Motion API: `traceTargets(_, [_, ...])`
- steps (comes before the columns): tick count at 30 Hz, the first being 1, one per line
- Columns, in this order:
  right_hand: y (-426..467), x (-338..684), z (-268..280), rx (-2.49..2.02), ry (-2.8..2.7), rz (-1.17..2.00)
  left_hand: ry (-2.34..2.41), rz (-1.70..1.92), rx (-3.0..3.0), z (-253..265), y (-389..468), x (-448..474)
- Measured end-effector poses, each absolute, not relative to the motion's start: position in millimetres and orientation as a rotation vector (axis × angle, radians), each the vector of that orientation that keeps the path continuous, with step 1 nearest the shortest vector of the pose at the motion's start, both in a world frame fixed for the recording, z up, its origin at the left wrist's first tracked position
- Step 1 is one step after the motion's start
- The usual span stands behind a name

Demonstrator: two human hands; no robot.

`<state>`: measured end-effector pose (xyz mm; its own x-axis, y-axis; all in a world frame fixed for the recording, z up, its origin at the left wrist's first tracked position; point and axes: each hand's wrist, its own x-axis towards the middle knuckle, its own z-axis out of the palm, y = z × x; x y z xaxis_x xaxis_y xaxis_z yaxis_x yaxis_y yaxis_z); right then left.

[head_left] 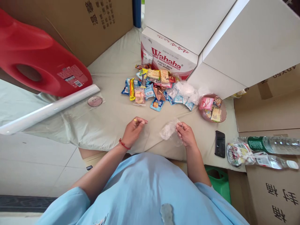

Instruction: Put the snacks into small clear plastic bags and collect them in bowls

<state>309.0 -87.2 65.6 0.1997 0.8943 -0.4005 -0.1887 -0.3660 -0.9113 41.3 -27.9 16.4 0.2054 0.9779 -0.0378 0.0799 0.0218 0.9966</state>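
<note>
A crumpled clear plastic bag [169,130] hangs from my right hand [186,134], pinched between thumb and fingers just above the cloth. To its left, my left hand [134,129] has thumb and fingertips pressed together; whatever they may hold is too thin or hidden to make out. Beyond both hands lies a pile of wrapped snacks, with a blue snack packet [157,104] at its near edge. White crumpled plastic bags [186,89] rest on the pile's right side. A pink clear bowl [223,115] right of them holds several wrapped snacks.
A red jug [47,59] and a long plastic roll [51,109] occupy the left, near a round pink disc [95,101]. A Wahaha carton [168,56] stands behind the snacks. At right lie a phone [220,144] and plastic bottles [276,144].
</note>
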Motion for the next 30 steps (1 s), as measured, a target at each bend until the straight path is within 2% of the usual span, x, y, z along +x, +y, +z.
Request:
traceTargets(10, [-87.8, 287.2, 74.8, -1.224, -0.643, 1.745, 0.856, 0.930, 1.628, 37.4, -39.2, 87.5])
traceTargets(18, [-87.4, 318.0, 79.3, -1.368, -0.641, 1.543, 0.829, 0.921, 1.346, 35.4, -22.8, 50.6])
traceTargets(25, [-90.1, 326.4, 79.1, -1.282, -0.595, 1.556, 0.766, 0.909, 0.949, 35.3, -27.0, 41.5])
traceTargets(30, [-91.4, 310.0, 79.5, -1.173, -0.565, 1.703, 0.842, 0.929, 1.422, 37.7, -35.8, 62.5])
